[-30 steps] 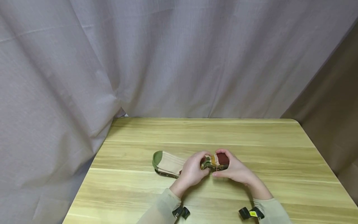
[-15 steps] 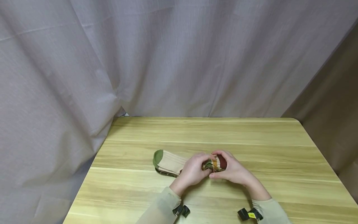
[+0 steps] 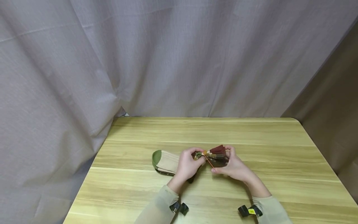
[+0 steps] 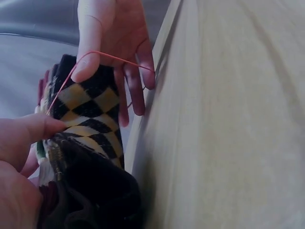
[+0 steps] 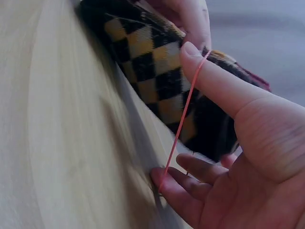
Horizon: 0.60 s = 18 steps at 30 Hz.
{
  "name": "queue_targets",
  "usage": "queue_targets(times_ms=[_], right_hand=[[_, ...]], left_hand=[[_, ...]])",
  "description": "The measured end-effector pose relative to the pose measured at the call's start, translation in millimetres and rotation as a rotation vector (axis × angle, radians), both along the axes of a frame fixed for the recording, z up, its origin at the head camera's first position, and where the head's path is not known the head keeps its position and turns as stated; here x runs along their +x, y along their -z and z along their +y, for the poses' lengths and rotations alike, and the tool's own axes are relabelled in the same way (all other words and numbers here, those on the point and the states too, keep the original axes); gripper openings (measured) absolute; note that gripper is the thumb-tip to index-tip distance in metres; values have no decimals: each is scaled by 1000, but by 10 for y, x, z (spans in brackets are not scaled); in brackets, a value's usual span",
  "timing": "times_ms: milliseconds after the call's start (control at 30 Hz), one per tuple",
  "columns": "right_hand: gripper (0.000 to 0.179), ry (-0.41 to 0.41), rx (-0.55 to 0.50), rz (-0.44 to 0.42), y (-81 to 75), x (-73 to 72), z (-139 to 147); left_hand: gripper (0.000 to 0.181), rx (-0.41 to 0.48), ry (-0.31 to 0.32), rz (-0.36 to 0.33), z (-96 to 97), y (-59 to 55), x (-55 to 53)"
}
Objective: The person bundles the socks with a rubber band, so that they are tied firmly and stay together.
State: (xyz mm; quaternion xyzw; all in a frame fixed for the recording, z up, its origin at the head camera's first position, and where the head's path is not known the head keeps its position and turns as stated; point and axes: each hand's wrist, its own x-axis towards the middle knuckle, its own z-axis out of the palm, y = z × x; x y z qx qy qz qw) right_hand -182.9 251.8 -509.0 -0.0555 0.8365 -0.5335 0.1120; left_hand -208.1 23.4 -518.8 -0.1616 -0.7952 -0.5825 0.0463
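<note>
My left hand (image 3: 186,163) pinches a stack of socks (image 3: 218,152) at its middle between thumb and fingers. The maroon ends fan out to the right. In the right wrist view, the outer sock (image 5: 157,67) shows a black and tan checkered pattern. A thin red rubber band (image 5: 182,117) is stretched across the thumb and fingers of my right hand (image 3: 235,168), which are spread apart around the maroon ends. The band (image 4: 112,56) runs to the left fingertips at the pinched spot. Cream socks with a green end (image 3: 169,161) lie left of my left hand, partly hidden by it.
The wood-grain table (image 3: 126,193) spreads out around both hands. Behind it hangs a grey curtain (image 3: 179,62), with a brown curtain (image 3: 330,102) on the right. A black strap with a small camera (image 3: 179,207) sits on each wrist.
The sock stack has tilted, its maroon ends rising and fanning out. My left hand has moved slightly left and up. The rubber band now stretches visibly from the stack to my right thumb.
</note>
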Motion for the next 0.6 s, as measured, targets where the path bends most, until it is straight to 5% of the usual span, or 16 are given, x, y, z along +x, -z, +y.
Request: queue_targets(times_ms=[133,367,600], right_hand=[[90,-5,110,-43,3,5,-10],[32,-172,286,66,-66,94,-62],[24,-390,257,153,-121,135,-101]], left_hand=[[22,79,-73,-35,4,-38,-16],[21,175,-157,-76,7,-78,-18],[22,187,-180,-94,12,-89,-30]])
